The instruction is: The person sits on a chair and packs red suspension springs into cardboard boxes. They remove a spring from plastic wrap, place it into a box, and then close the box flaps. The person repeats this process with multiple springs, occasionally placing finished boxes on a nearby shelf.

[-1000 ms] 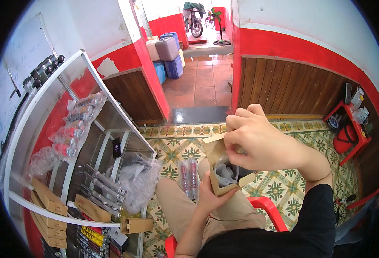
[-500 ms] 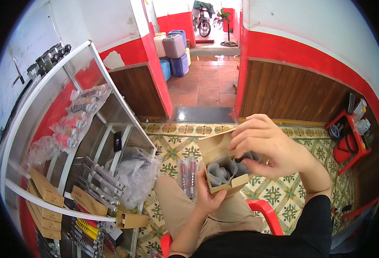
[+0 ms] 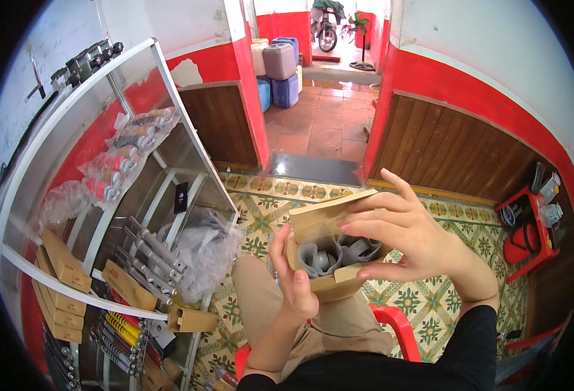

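An open cardboard box [image 3: 339, 287] is above my lap, its lid flap [image 3: 313, 218] raised on the far side. Two grey metal parts, each in a cloudy plastic sleeve [image 3: 319, 259], stand side by side inside; their lower ends are hidden. My left hand [image 3: 292, 280] holds the box's left side, fingers along the wall and thumb toward the front. Over the right end is my right hand [image 3: 404, 231], fingers spread and slightly bent. Its fingertips are by the raised flap, and its thumb is at the front edge.
At left stands a metal-framed shelf [image 3: 212, 173] with bagged shock absorbers [image 3: 114, 159], grey metal tubes [image 3: 153, 251], a crumpled plastic bag [image 3: 205, 251] and cardboard boxes [image 3: 69, 267]. A red stool [image 3: 534, 228] holding small items is at right. Ahead is a doorway with stacked jugs [image 3: 280, 62].
My right hand has lifted off the sleeved parts in the box and its fingers have spread. My left hand has shifted up along the box's side. The whole view has turned slightly.
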The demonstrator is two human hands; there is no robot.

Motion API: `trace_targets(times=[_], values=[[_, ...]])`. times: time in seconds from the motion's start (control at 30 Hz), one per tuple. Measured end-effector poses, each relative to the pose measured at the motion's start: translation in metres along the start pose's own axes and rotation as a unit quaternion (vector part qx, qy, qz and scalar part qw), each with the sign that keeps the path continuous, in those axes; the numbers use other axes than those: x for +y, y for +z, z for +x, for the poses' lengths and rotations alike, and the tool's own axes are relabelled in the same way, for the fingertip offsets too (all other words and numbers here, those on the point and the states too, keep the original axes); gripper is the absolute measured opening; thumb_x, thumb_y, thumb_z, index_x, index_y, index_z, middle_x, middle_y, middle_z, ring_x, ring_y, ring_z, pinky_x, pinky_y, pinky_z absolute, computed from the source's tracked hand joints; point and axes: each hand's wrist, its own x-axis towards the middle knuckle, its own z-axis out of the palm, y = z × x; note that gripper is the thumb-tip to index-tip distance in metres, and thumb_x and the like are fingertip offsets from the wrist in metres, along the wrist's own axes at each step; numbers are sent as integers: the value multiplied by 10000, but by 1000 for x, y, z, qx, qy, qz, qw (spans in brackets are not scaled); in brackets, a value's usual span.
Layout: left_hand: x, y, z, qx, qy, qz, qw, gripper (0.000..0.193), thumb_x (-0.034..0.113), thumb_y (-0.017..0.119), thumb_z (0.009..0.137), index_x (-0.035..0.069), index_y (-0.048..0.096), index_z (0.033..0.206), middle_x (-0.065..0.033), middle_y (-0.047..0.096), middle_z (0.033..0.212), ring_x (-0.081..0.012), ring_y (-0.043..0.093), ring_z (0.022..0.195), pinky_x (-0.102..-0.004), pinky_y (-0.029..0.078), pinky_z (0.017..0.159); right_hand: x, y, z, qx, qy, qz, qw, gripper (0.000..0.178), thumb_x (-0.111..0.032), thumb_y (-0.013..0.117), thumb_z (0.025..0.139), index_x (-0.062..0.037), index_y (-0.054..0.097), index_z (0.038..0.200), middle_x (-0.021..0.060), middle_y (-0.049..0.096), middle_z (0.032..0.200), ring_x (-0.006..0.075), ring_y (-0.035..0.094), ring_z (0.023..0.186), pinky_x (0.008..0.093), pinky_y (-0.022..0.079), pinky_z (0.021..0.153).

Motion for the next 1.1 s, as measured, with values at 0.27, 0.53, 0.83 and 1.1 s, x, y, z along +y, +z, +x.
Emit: trace_targets(times=[0.27, 0.53, 0.83, 1.1], values=[[-9, 2, -3, 35, 78, -58, 995, 467, 377, 465, 880, 41, 408, 1198, -228, 446, 1293, -294, 471, 1161, -429, 356, 1017, -5, 6, 11, 1, 9, -19, 1000, 306, -92, 699, 703, -131, 642, 1001, -2, 588, 815, 205, 570, 924, 546, 300, 1067], [-9, -13, 5, 16, 160, 60, 985, 277, 244, 492, 836, -12, 589, 877, -265, 542, 1149, -311, 566, 994, -429, 479, 875, -7, 3, 9, -23, 11, -57, 998, 247, -42, 647, 598, -138, 655, 826, -13, 540, 749, 219, 534, 858, 522, 349, 1016], [4, -31, 20, -77, 235, 169, 954, 273, 212, 526, 812, 0, 698, 831, -238, 575, 1111, -304, 607, 907, -392, 529, 791, -10, -6, 7, -93, -26, -70, 993, 259, -147, 708, 588, -200, 742, 840, -38, 448, 782, 190, 481, 849, 517, 343, 972], [8, -32, 30, -130, 255, 176, 942, 287, 214, 517, 800, 13, 721, 807, -262, 532, 1191, -310, 650, 863, -377, 554, 714, -13, -4, 4, -120, -26, -93, 988, 335, -191, 688, 646, -251, 770, 965, -36, 399, 778, 171, 448, 855, 489, 299, 931]])
